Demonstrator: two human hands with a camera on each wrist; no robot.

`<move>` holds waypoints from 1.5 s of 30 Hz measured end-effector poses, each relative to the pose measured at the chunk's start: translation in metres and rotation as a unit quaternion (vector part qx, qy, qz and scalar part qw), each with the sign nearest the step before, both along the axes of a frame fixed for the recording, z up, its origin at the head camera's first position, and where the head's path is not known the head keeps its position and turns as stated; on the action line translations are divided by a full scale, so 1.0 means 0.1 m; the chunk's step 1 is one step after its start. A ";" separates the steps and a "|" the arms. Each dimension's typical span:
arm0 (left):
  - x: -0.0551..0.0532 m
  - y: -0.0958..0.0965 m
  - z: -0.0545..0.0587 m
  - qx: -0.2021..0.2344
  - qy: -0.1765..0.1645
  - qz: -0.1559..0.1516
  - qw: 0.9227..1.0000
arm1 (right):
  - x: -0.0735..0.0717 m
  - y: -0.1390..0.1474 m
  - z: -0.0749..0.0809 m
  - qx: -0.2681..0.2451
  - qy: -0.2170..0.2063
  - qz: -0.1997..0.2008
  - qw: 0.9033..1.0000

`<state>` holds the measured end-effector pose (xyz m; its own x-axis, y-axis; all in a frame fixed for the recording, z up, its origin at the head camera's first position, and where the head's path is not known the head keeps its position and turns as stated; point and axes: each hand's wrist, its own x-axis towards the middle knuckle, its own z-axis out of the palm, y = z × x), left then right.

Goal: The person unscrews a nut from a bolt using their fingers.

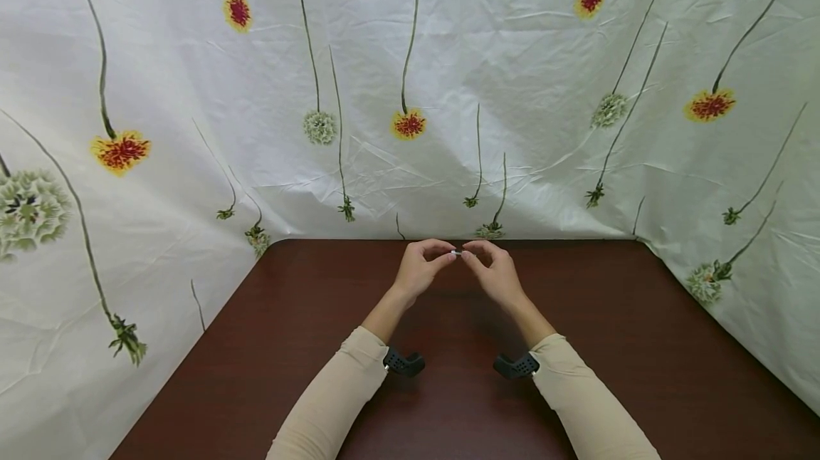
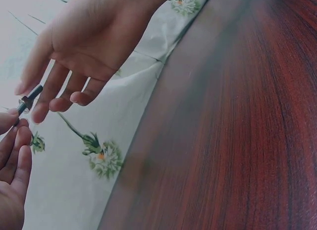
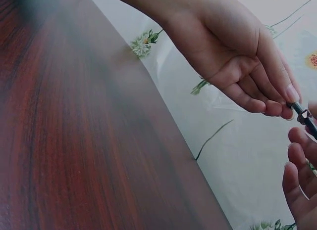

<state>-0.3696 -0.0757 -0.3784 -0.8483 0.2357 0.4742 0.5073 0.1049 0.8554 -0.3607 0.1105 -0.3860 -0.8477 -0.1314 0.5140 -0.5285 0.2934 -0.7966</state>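
Observation:
Between the two hands, over the table's far part, is a small dark threaded bolt [image 2: 33,92] with a shiny metal nut [image 3: 303,116] on its shaft. My right hand [image 1: 500,273] pinches one end of the bolt between thumb and fingertips, which hide that end. My left hand [image 1: 416,271] has its thumb and index finger on either side of the nut, pinching it loosely; its other fingers are spread and slightly bent. In the left wrist view, the bolt's bare threaded end sticks out past the nut toward the left palm. In the head view the bolt is tiny.
A dark reddish-brown wooden table [image 1: 307,325] lies under both forearms. White cloth [image 1: 359,54] printed with flowers hangs behind it and along both sides. Each wrist wears a black strap device, one on the left [image 1: 403,363] and one on the right [image 1: 515,366].

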 end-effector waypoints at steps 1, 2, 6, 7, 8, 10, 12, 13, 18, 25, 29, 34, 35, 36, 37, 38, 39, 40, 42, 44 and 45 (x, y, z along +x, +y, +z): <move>0.00 0.00 0.00 0.001 -0.001 -0.001 1.000 | -0.03 0.00 -0.03 -0.001 -0.004 0.000 1.000; 0.00 0.00 0.00 0.001 -0.001 0.000 1.000 | -0.07 0.01 -0.06 -0.002 -0.006 -0.001 1.000; 0.00 0.00 -0.01 0.007 -0.003 -0.005 1.000 | -0.18 0.03 -0.17 -0.012 -0.003 0.006 1.000; 0.01 0.00 -0.01 0.009 -0.004 -0.005 1.000 | -0.20 0.04 -0.18 -0.015 0.000 0.010 1.000; 0.00 0.00 -0.01 0.011 -0.003 -0.005 1.000 | -0.21 0.05 -0.19 -0.017 0.004 0.012 1.000; 0.00 0.00 -0.01 0.013 -0.003 -0.006 1.000 | -0.21 0.05 -0.20 -0.020 0.009 0.018 1.000; 0.01 0.00 -0.01 0.012 -0.001 -0.005 1.000 | -0.22 0.05 -0.21 -0.016 0.012 0.017 1.000; 0.00 0.00 -0.01 0.012 0.000 -0.004 1.000 | -0.21 0.05 -0.21 -0.014 0.013 0.015 1.000; 0.00 0.00 0.00 0.009 0.005 -0.002 1.000 | -0.21 0.05 -0.20 -0.010 0.018 -0.001 1.000; 0.00 0.00 0.01 0.013 0.004 -0.006 1.000 | -0.18 0.05 -0.15 -0.031 0.017 0.006 0.999; 0.01 0.00 0.01 0.007 0.012 -0.003 1.000 | -0.18 0.06 -0.17 -0.026 0.011 -0.003 1.000; 0.00 0.00 -0.01 0.008 0.008 0.002 1.000 | -0.23 0.06 -0.23 -0.017 0.012 -0.015 1.000; 0.00 0.00 -0.01 0.010 0.006 0.003 1.000 | -0.24 0.05 -0.23 -0.019 0.015 -0.013 1.000; -0.01 0.01 -0.01 0.012 0.004 0.004 1.000 | -0.24 0.05 -0.23 -0.022 0.016 -0.010 1.000; -0.01 0.01 -0.02 0.012 0.003 0.004 1.000 | -0.23 0.04 -0.23 -0.024 0.018 -0.007 1.000; -0.01 0.01 -0.02 0.013 0.003 0.004 1.000 | -0.22 0.04 -0.22 -0.027 0.020 -0.003 0.999; -0.02 0.01 -0.02 0.014 0.003 0.003 1.000 | -0.21 0.03 -0.20 -0.029 0.020 0.000 0.999; -0.02 0.01 -0.02 0.013 0.004 0.003 1.000 | -0.17 0.02 -0.17 -0.030 0.020 0.003 0.999; -0.02 0.01 -0.02 0.011 0.006 0.002 1.000 | -0.09 0.01 -0.10 -0.030 0.016 0.004 0.999; -0.01 0.00 -0.02 0.009 0.007 0.003 1.000 | 0.00 -0.01 -0.02 -0.023 0.011 0.000 1.000; -0.01 0.00 -0.02 0.008 0.007 0.003 1.000 | 0.04 -0.01 0.02 -0.020 0.010 -0.003 1.000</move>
